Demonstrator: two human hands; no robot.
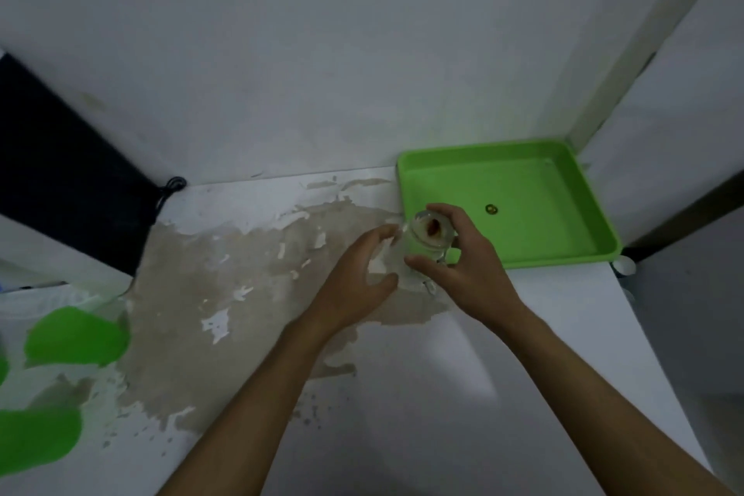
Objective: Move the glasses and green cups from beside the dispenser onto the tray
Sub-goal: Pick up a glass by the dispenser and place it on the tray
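Presently my right hand (463,254) grips a clear handled glass mug (428,240) around its wall, over the near-left rim of the shallow green plastic tray (563,254). My left hand (362,270) curls half-open beside it, seemingly empty. I judge the glass rigid, slippery, breakable; hold low.

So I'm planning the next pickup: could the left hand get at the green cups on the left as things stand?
Probably yes. The left hand is open beside the glass that the right hand holds, and nothing stands on the counter between it and the green cups.
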